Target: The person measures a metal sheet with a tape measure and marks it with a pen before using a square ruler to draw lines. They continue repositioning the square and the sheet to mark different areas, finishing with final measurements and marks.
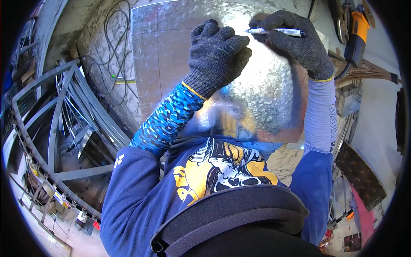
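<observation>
My right hand (295, 43), in a dark knit glove, holds a white marker (278, 32) level, its tip pointing left over a shiny metal sheet (265, 94). My left hand (218, 53), gloved the same way, is over the sheet's upper middle with its fingers curled; the glove hides whatever may be between them. The marker's tip is a short way right of my left hand. Thin dark lines run across the left part of the sheet.
An orange and black power tool (357, 36) lies at the upper right. Loose cable (117, 43) is coiled beyond the sheet's left edge. Curved metal frames and strips (64, 124) stand at the left. A dark brown plate (361, 175) is at the lower right.
</observation>
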Tool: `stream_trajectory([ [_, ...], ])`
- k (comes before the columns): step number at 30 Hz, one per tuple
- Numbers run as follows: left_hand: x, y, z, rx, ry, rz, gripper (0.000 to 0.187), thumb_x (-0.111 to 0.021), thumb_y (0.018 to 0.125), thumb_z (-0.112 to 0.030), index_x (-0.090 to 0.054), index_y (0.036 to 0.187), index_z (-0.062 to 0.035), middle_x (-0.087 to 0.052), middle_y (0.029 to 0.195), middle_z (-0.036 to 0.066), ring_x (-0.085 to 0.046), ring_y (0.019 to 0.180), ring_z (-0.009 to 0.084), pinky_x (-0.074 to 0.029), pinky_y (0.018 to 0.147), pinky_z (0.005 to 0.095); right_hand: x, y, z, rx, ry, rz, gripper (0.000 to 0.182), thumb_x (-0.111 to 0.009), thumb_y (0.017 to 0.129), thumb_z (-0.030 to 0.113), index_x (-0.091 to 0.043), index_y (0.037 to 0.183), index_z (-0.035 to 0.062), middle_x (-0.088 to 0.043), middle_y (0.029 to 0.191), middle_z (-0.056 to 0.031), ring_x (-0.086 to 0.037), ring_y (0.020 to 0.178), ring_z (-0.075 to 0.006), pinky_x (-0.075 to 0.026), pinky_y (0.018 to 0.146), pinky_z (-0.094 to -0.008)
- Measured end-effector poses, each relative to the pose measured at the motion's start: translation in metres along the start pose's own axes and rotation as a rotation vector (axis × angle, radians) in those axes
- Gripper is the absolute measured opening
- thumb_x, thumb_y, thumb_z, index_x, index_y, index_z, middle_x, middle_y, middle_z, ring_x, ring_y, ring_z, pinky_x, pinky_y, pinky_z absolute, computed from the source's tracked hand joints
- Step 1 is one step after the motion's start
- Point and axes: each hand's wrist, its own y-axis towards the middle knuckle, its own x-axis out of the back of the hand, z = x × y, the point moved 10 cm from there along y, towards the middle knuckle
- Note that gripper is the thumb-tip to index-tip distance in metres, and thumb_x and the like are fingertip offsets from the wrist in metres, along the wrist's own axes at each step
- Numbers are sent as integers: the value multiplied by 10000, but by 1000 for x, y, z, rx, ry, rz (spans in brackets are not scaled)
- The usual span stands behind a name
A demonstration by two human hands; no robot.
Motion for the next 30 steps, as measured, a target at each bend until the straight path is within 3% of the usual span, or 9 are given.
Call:
stream_trajectory([
  [12,0,0,1,18,5,0,203,-819,793,-316,-773,966,-220,-692,894,33,-615,934,328,-449,857,472,6,1,-5,-58,-37,36,270,-834,874,236,-775,1096,95,-757,1005,-7,-678,853,-65,-543,696,-221],
  [18,-1,-1,1,25,28,1,213,-824,786,-321,-779,972,-226,-710,927,24,-625,979,344,-449,882,479,29,-10,-6,-24,22,61,201,-781,899,202,-758,1034,56,-750,999,-60,-697,856,-124,-566,711,-258],
  [20,0,0,0,27,27,-3,214,-825,784,-320,-779,970,-224,-709,920,21,-626,975,337,-449,886,479,33,-14,-8,-98,67,72,186,-758,911,186,-744,1027,41,-736,984,-71,-695,845,-133,-568,723,-265],
  [27,-1,1,1,38,-1,22,202,-818,785,-298,-775,961,-211,-696,881,28,-628,945,311,-448,878,466,5,4,8,20,177,83,240,-727,955,215,-680,1090,22,-685,950,-43,-640,807,-102,-541,727,-279],
  [29,-2,2,-1,39,11,42,202,-814,790,-302,-773,963,-207,-693,875,30,-628,946,320,-447,877,465,2,7,19,-225,329,-7,188,-804,829,131,-729,949,7,-716,943,-60,-642,829,-115,-536,723,-286],
  [30,-4,2,0,48,29,61,202,-810,796,-305,-772,966,-203,-689,869,32,-628,946,329,-446,876,464,7,5,-2,-176,241,36,255,-826,839,136,-728,1009,-25,-716,1059,-105,-657,923,-147,-553,781,-307],
])
